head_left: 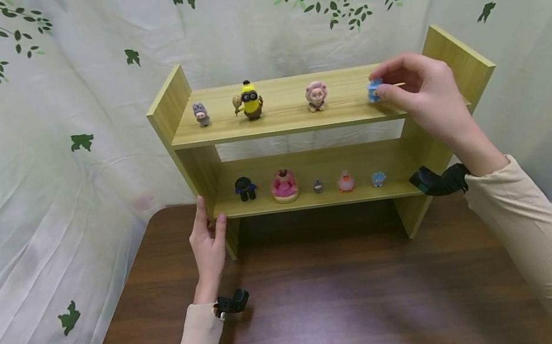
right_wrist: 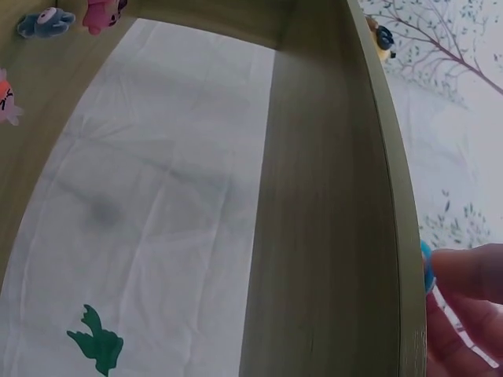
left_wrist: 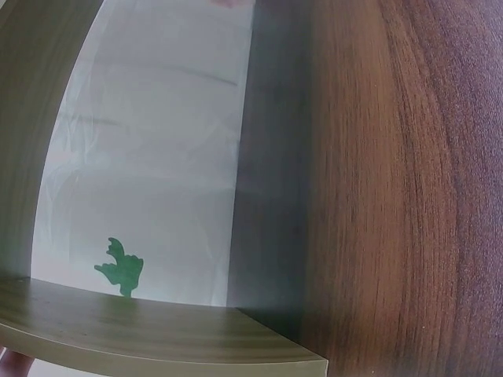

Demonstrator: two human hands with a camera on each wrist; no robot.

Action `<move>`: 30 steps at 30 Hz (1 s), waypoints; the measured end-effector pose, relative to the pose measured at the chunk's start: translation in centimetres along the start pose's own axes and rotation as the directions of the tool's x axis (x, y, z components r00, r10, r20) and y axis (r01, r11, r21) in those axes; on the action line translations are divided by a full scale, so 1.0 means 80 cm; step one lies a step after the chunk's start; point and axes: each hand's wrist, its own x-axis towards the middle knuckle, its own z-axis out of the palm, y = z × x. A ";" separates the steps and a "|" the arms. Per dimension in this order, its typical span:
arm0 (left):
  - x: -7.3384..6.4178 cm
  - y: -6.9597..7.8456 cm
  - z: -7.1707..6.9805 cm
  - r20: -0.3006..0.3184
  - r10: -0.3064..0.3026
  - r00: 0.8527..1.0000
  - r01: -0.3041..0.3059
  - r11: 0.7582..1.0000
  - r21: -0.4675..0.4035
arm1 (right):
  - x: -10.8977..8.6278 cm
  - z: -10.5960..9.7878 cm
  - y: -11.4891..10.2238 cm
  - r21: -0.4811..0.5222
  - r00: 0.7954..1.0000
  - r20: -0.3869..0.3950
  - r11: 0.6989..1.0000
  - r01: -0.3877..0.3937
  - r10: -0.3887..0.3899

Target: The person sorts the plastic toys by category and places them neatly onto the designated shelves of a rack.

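Observation:
My right hand (head_left: 426,84) pinches a small blue figurine (head_left: 374,89) between thumb and fingertips at the right of the upper board. In the right wrist view only a sliver of that blue figurine (right_wrist: 427,267) shows beside the thumb. My left hand (head_left: 209,250) touches the lower left side of the wooden shelf (head_left: 301,123), its index finger and thumb extended. On the upper board stand a grey figurine (head_left: 201,115), a yellow minion figurine (head_left: 251,101) and a pink sheep-like figurine (head_left: 316,96).
Along the lower board stand a dark figurine (head_left: 244,189), a pink bear (head_left: 284,186), a tiny grey figurine (head_left: 318,186), a pink duck-like figurine (head_left: 345,182) and another blue figurine (head_left: 378,179). The shelf stands on a brown table (head_left: 337,293) before a leaf-patterned curtain (head_left: 98,91).

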 end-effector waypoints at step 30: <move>-0.001 -0.003 -0.003 0.017 -0.005 1.000 0.005 1.000 -0.007 | -0.002 -0.003 0.004 0.054 0.997 -0.057 0.998 -0.045 0.048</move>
